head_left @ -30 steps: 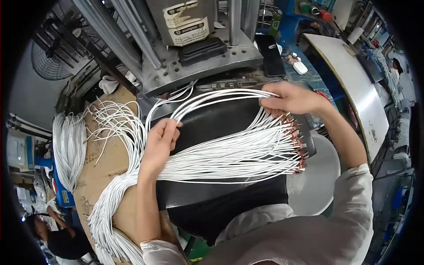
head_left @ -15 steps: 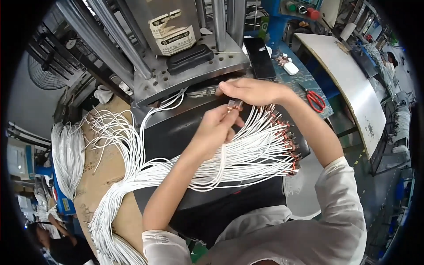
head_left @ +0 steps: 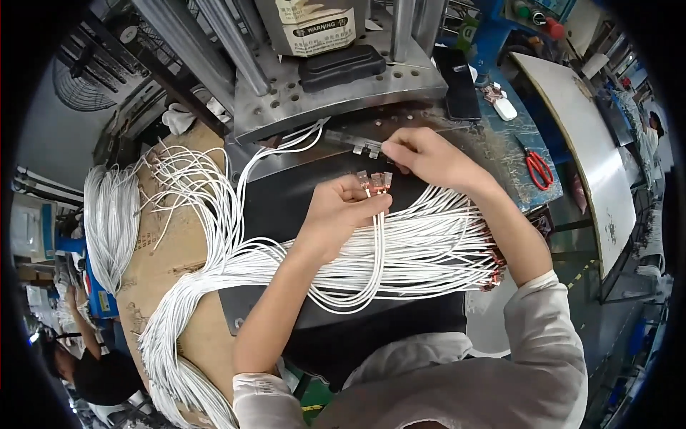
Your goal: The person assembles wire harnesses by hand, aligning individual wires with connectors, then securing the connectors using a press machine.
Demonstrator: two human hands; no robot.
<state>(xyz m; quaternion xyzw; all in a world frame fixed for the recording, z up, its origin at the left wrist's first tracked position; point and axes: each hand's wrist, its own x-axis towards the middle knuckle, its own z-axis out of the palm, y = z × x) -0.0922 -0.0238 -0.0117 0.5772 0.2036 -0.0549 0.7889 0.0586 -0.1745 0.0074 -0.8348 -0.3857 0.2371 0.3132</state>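
Note:
My left hand (head_left: 341, 214) is closed round a few white cables (head_left: 378, 243), pinching them just below their flat copper-coloured end terminals (head_left: 376, 181), which point up and away from me. The cables loop down from the hand toward the left. My right hand (head_left: 429, 159) is closed, thumb against fingers, at the right end of a narrow metal fixture (head_left: 346, 140) with small metal tabs, under the press's front edge. What its fingertips grip is hidden. Below both hands a thick bundle of white cables (head_left: 421, 247) lies across a black surface, its terminal ends at the right.
A metal press plate (head_left: 343, 96) with posts stands ahead. A black phone (head_left: 457, 82), a white case (head_left: 504, 109) and red-handled pliers (head_left: 537, 170) lie on the blue bench at right. Coiled white cables (head_left: 113, 229) sit on cardboard at left. Another person (head_left: 100, 368) is at lower left.
My hands have moved apart: the right one is now at the fixture, the left holds the terminals nearer to me, fanned and in plain view. The whole view has shifted slightly.

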